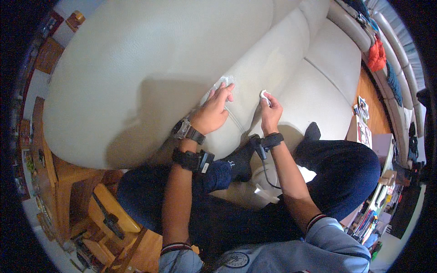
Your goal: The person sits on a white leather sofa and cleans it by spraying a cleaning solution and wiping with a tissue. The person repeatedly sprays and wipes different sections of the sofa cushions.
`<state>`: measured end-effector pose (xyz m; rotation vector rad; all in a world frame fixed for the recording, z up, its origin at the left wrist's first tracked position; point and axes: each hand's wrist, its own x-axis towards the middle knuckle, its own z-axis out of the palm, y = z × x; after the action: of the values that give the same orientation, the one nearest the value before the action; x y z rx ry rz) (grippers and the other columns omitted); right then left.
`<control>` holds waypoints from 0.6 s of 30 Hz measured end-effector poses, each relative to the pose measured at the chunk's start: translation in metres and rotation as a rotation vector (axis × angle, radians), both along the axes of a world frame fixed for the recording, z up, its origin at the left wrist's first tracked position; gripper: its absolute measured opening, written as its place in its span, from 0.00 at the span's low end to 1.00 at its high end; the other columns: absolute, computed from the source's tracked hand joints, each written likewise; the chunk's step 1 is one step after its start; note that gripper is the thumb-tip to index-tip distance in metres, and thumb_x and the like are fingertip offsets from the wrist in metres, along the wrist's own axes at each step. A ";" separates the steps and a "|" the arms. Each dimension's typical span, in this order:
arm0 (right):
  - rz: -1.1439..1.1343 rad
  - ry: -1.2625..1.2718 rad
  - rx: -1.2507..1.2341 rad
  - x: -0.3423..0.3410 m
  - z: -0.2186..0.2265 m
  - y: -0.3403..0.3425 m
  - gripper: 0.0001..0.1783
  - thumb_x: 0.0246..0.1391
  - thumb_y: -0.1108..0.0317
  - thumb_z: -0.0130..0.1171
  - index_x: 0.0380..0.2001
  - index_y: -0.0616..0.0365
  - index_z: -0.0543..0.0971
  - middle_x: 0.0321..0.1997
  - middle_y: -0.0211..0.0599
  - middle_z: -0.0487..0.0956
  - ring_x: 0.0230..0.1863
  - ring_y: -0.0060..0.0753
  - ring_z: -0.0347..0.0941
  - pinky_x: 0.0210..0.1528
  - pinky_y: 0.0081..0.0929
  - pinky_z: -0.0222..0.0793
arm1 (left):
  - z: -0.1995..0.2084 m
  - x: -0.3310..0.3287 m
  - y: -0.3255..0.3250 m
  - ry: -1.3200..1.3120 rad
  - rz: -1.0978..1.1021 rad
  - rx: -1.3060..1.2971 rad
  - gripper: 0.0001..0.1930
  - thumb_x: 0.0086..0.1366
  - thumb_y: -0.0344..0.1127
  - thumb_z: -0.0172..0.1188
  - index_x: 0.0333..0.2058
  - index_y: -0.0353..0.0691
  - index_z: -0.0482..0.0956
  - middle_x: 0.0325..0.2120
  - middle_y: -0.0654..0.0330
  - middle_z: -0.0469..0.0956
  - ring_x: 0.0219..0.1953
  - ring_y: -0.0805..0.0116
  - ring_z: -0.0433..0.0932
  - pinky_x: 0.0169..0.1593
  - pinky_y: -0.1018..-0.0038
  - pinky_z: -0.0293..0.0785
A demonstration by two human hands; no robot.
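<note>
My left hand [212, 113] is at the crease between the sofa's backrest and seat. Its bent fingers grip a clear, crinkled plastic bag [226, 80], part of which is hidden under the hand. Pale cord-like strands [235, 120] run from beside this hand toward my sock. To the right, my right hand [272, 113] is raised over the seat, thumb and fingers pinched on a small white piece [264, 96] whose kind I cannot make out. The two hands are apart.
I sit cross-legged on a cream sofa [114, 54], a dark sock [243, 159] in front of me. Between my legs lie a white sheet [306, 174] and a clear strip [266, 194]. A wooden chair [111, 214] stands lower left; orange cloth [377, 55] hangs far right.
</note>
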<state>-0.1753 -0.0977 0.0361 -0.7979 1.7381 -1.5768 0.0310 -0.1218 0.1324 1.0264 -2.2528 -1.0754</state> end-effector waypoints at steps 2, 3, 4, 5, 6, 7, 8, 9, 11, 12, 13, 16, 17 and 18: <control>0.099 0.007 0.029 0.001 0.010 0.004 0.12 0.50 0.79 0.56 0.40 0.63 0.78 0.38 0.32 0.78 0.36 0.19 0.70 0.39 0.16 0.65 | 0.001 -0.001 0.000 0.023 0.015 0.002 0.29 0.48 0.16 0.42 0.52 0.39 0.57 0.52 0.50 0.63 0.65 0.50 0.47 0.66 0.58 0.34; 0.144 0.021 0.028 0.002 0.015 0.005 0.12 0.50 0.79 0.56 0.39 0.62 0.78 0.39 0.32 0.78 0.36 0.19 0.70 0.39 0.16 0.65 | 0.001 -0.002 0.000 0.007 0.019 0.000 0.27 0.48 0.16 0.43 0.50 0.39 0.58 0.54 0.50 0.62 0.65 0.49 0.46 0.66 0.58 0.35; 0.214 0.012 0.035 0.003 0.020 0.006 0.11 0.50 0.79 0.56 0.39 0.62 0.79 0.40 0.32 0.78 0.37 0.19 0.71 0.41 0.16 0.65 | 0.002 -0.002 -0.001 0.011 0.018 -0.013 0.25 0.48 0.16 0.43 0.47 0.39 0.58 0.56 0.49 0.60 0.65 0.49 0.46 0.66 0.58 0.35; 0.242 0.028 0.032 0.006 0.023 0.007 0.11 0.50 0.79 0.56 0.38 0.62 0.79 0.40 0.31 0.78 0.38 0.19 0.71 0.41 0.16 0.65 | 0.003 -0.002 -0.001 -0.019 0.025 0.015 0.23 0.48 0.17 0.44 0.45 0.39 0.59 0.58 0.49 0.58 0.65 0.48 0.45 0.66 0.58 0.35; 0.291 0.050 0.009 0.008 0.026 0.009 0.11 0.49 0.79 0.56 0.38 0.62 0.79 0.40 0.31 0.78 0.38 0.19 0.71 0.42 0.16 0.65 | 0.004 -0.003 -0.001 0.006 0.011 -0.013 0.22 0.48 0.17 0.45 0.44 0.39 0.59 0.59 0.49 0.57 0.65 0.48 0.45 0.66 0.59 0.35; 0.336 0.070 0.007 0.012 0.028 0.011 0.11 0.49 0.79 0.56 0.38 0.62 0.79 0.40 0.31 0.78 0.39 0.18 0.71 0.42 0.16 0.65 | 0.004 -0.002 -0.001 -0.003 0.005 -0.001 0.21 0.48 0.17 0.45 0.42 0.38 0.59 0.60 0.49 0.55 0.66 0.48 0.44 0.66 0.59 0.36; 0.382 0.090 -0.037 0.016 0.030 0.015 0.11 0.49 0.79 0.56 0.38 0.62 0.79 0.40 0.31 0.78 0.40 0.18 0.70 0.43 0.16 0.65 | 0.005 -0.002 -0.001 -0.012 -0.003 0.010 0.19 0.47 0.17 0.46 0.40 0.38 0.59 0.62 0.48 0.53 0.66 0.47 0.43 0.66 0.59 0.36; 0.387 0.058 0.005 0.020 0.032 0.018 0.10 0.49 0.79 0.56 0.37 0.61 0.79 0.41 0.30 0.78 0.40 0.18 0.70 0.41 0.17 0.65 | 0.005 -0.002 -0.002 -0.013 -0.005 0.004 0.20 0.47 0.17 0.47 0.40 0.38 0.58 0.61 0.48 0.53 0.66 0.47 0.43 0.66 0.59 0.36; 0.432 0.122 0.038 0.027 0.034 0.031 0.11 0.48 0.80 0.56 0.36 0.60 0.80 0.41 0.30 0.78 0.39 0.19 0.70 0.40 0.18 0.66 | 0.005 -0.001 -0.002 -0.015 -0.011 -0.010 0.20 0.47 0.18 0.48 0.41 0.37 0.58 0.61 0.48 0.54 0.66 0.46 0.43 0.66 0.60 0.38; 0.448 0.173 -0.004 0.032 0.034 0.039 0.11 0.47 0.80 0.56 0.35 0.59 0.80 0.41 0.32 0.78 0.39 0.20 0.71 0.40 0.19 0.66 | 0.004 -0.001 -0.002 -0.025 -0.012 -0.009 0.20 0.47 0.18 0.48 0.41 0.37 0.58 0.61 0.48 0.55 0.65 0.46 0.43 0.66 0.59 0.38; 0.458 0.252 -0.012 0.037 0.034 0.046 0.11 0.45 0.80 0.56 0.35 0.59 0.80 0.41 0.33 0.78 0.39 0.22 0.72 0.40 0.20 0.66 | 0.003 -0.001 -0.003 -0.034 -0.014 -0.011 0.20 0.47 0.18 0.48 0.41 0.36 0.58 0.60 0.49 0.55 0.65 0.46 0.43 0.66 0.59 0.39; 0.481 0.240 -0.056 0.041 0.032 0.056 0.11 0.45 0.79 0.57 0.34 0.59 0.80 0.40 0.37 0.79 0.40 0.26 0.74 0.42 0.21 0.67 | 0.001 -0.001 -0.003 -0.010 -0.012 -0.077 0.29 0.48 0.20 0.50 0.52 0.36 0.57 0.50 0.50 0.62 0.64 0.44 0.47 0.64 0.53 0.41; 0.492 0.244 -0.046 0.040 0.031 0.057 0.10 0.45 0.79 0.57 0.34 0.59 0.80 0.40 0.36 0.79 0.39 0.25 0.74 0.42 0.21 0.67 | 0.000 -0.003 -0.003 -0.016 -0.004 -0.091 0.33 0.48 0.21 0.50 0.57 0.36 0.56 0.44 0.50 0.66 0.63 0.43 0.48 0.64 0.50 0.41; 0.559 0.210 -0.025 0.035 0.031 0.056 0.10 0.46 0.79 0.57 0.35 0.59 0.80 0.39 0.35 0.79 0.39 0.25 0.73 0.42 0.21 0.68 | 0.000 -0.003 -0.002 -0.009 -0.010 -0.122 0.34 0.48 0.21 0.50 0.57 0.36 0.56 0.44 0.50 0.66 0.63 0.43 0.49 0.64 0.50 0.41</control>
<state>-0.1406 -0.0419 0.0666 -1.3624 1.4544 -1.1660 0.0278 -0.1235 0.1321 0.9723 -2.3015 -0.9268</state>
